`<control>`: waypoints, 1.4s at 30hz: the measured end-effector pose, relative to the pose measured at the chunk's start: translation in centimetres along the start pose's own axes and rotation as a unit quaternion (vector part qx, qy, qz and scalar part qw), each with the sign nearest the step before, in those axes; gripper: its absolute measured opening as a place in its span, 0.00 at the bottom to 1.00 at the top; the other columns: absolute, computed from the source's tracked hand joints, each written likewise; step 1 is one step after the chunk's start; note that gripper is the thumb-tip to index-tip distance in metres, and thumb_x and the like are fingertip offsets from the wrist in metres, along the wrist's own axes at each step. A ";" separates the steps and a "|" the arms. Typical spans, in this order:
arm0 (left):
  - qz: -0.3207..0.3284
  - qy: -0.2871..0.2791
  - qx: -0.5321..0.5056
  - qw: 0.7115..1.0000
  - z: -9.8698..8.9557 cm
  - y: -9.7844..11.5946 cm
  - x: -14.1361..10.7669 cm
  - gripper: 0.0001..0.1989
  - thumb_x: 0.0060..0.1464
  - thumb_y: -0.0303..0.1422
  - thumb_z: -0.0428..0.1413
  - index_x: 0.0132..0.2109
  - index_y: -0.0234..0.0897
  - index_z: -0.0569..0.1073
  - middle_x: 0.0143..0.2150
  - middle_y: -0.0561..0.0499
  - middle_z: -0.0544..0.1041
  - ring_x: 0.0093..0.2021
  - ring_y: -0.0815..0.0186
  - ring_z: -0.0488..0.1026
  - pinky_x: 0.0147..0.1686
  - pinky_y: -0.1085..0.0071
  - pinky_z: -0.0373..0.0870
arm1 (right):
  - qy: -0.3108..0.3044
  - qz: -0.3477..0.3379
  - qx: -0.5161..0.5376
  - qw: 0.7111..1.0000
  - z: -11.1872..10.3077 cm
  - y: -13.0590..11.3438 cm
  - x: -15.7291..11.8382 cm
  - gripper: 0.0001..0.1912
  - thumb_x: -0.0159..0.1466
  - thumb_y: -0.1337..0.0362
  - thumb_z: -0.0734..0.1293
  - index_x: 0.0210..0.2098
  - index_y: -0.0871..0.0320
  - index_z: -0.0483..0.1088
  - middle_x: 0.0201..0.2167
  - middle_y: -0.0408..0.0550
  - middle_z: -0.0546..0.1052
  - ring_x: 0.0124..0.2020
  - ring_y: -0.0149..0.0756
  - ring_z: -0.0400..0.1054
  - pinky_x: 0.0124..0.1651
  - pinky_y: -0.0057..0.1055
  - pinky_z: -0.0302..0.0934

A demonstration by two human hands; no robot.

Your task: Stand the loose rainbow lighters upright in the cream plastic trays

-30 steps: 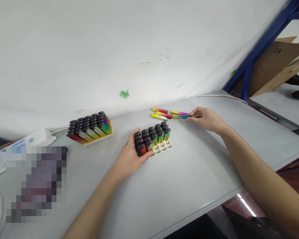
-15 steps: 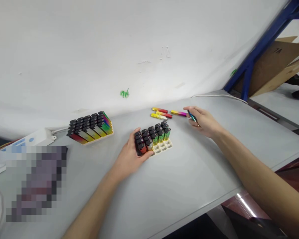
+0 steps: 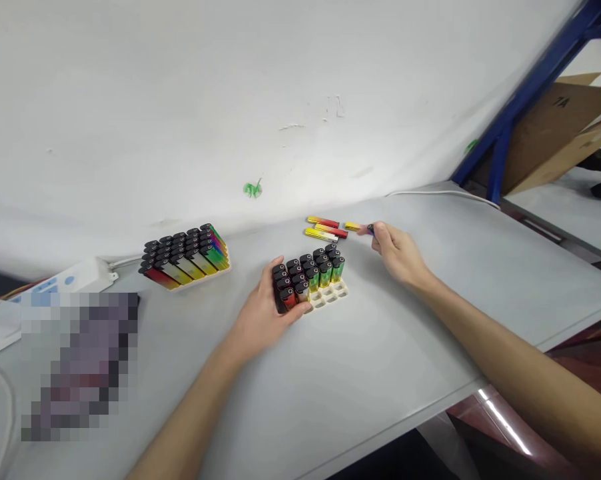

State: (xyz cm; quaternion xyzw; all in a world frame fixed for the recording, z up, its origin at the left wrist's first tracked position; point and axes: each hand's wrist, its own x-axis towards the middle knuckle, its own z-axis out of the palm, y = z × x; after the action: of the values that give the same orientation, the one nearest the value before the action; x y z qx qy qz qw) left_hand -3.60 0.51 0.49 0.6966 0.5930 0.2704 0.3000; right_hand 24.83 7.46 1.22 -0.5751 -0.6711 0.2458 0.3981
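My left hand (image 3: 268,310) grips the near left side of a cream tray (image 3: 325,298), its fingers around the tray's end and the black-topped lighters there. Several lighters (image 3: 310,273) stand upright in this tray, and its front right slots hold nothing. To the right, my right hand (image 3: 395,250) is closed on a lighter (image 3: 371,229), of which only the dark end shows. Beside its fingertips lies a yellow lighter (image 3: 352,226), partly hidden. Further left, red and yellow lighters (image 3: 325,228) lie flat near the wall.
At the left, a second tray (image 3: 200,280) is filled with black-topped, coloured lighters. A white power strip (image 3: 80,277) and a blurred-out object (image 3: 83,367) lie left of it. A white cable (image 3: 440,193) runs along the back right, near a blue frame (image 3: 500,147).
My right hand has moved slightly left and turned, so the blue lighter in it now shows only its dark end. My left hand stays on the tray.
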 end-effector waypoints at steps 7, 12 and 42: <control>0.008 0.005 0.006 1.000 0.0 -0.2 0.0 0.44 0.54 0.43 0.62 0.70 0.44 0.50 0.62 0.42 0.72 0.59 0.52 0.74 0.53 0.57 0.74 | -0.033 0.073 0.079 0.994 0.3 -0.9 -0.4 0.34 0.68 0.35 0.51 0.20 0.55 0.58 0.16 0.40 0.55 0.19 0.31 0.46 0.24 0.32 0.42; 0.010 0.003 0.005 1.000 0.1 -0.1 0.1 0.44 0.54 0.42 0.62 0.71 0.43 0.49 0.62 0.42 0.72 0.59 0.52 0.74 0.54 0.56 0.74 | -0.060 0.085 0.089 0.991 0.7 -0.7 -0.4 0.34 0.69 0.37 0.50 0.20 0.55 0.58 0.16 0.39 0.54 0.19 0.30 0.45 0.25 0.32 0.41; 0.007 -0.001 0.003 1.000 0.1 -0.1 0.0 0.43 0.55 0.42 0.61 0.71 0.45 0.49 0.63 0.43 0.71 0.59 0.54 0.73 0.56 0.57 0.72 | -0.125 0.228 0.410 0.874 0.8 -1.3 0.1 0.22 0.68 0.52 0.52 0.21 0.54 0.53 0.14 0.34 0.45 0.15 0.26 0.33 0.17 0.26 0.33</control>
State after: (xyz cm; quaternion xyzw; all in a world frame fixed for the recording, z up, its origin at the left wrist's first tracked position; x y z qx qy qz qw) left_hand -3.60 0.54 0.37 0.7018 0.5886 0.2701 0.2968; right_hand 23.45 7.36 1.82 -0.4613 -0.4047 0.6528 0.4441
